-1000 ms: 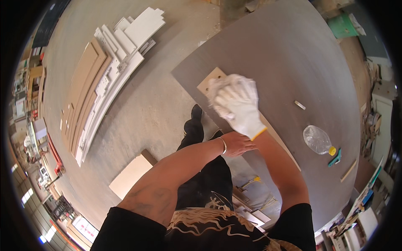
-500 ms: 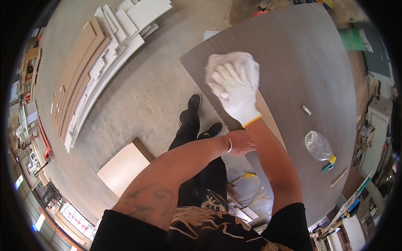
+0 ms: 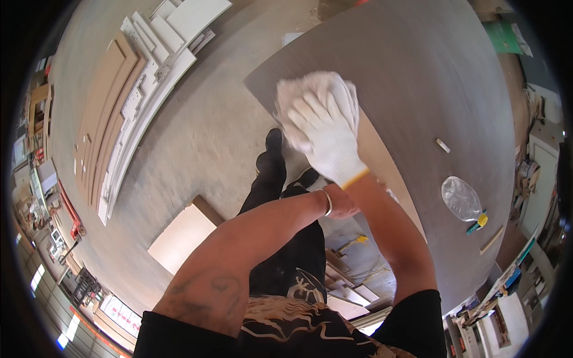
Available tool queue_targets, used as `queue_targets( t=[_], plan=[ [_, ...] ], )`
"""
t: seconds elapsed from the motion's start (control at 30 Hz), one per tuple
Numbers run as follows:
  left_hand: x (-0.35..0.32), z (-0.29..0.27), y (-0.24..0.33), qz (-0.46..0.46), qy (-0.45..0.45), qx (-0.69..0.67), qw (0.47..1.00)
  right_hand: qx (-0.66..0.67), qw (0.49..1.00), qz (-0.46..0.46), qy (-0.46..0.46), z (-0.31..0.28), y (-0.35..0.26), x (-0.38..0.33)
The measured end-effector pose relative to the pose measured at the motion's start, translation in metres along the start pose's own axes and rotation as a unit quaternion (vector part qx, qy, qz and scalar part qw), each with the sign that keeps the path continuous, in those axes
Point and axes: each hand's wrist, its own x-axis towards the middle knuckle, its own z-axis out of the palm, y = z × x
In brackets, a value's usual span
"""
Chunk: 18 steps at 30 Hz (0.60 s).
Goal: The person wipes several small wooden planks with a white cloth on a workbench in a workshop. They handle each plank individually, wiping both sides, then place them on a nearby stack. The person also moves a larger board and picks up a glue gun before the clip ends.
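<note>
My right hand (image 3: 322,122), in a white knit glove with a yellow cuff, lies over a bunched whitish cloth (image 3: 289,98). The cloth is at the left edge of a large grey-brown board (image 3: 418,83), and part of it reaches past that edge. Under my right forearm, my bare left hand (image 3: 340,203), with a bangle at the wrist, is close to a pale tan strip of panel (image 3: 382,149) along the board's near side. The right forearm covers the left fingers, so I cannot make out what they touch.
On the board's right side lie a clear plastic bottle (image 3: 459,197) with a yellow cap, a teal tool (image 3: 474,228), a small white piece (image 3: 442,145) and a thin wooden strip (image 3: 492,240). White panels (image 3: 161,51) and brown panels (image 3: 107,101) are stacked at far left; a box (image 3: 185,232) sits on the floor.
My right hand and the cloth have shifted slightly left along the board's edge. The left fingers, partly seen before, are now behind the right forearm. The whole view has turned a little.
</note>
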Motion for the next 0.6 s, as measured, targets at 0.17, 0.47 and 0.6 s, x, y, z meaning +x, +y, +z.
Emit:
queue_targets(
  t=[0.17, 0.47, 0.6],
  plan=[
    [0.000, 0.011, 0.000, 0.025, 0.044, -0.051, 0.997, -0.018, 0.999, 0.036, 0.000, -0.015, -0.005, 0.000],
    [0.003, -0.012, -0.012, 0.105, 0.007, -0.012, 0.994, -0.118, 0.932, 0.323, 0.114, 0.035, 0.036, 0.008],
    [0.005, -0.024, -0.013, 0.113, 0.024, 0.019, 0.993, -0.073, 0.935, 0.304, 0.170, 0.012, 0.030, -0.006]
  ],
)
